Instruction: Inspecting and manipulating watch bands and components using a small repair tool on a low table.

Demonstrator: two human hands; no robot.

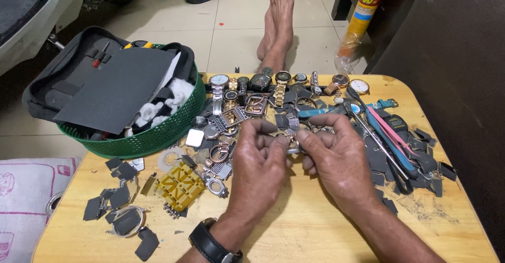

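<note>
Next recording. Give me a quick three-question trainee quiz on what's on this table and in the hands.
1. True or false: both hands pinch one small metal watch part between their fingertips.
2. What stands at the table's far left corner? A) green basket B) glass jar C) cardboard box
3. Which wrist has a black watch on it?

Key:
1. True: the left hand and right hand meet on the watch part.
2. A: the green basket holds a dark tool case.
3. The left wrist wears the black watch.
</note>
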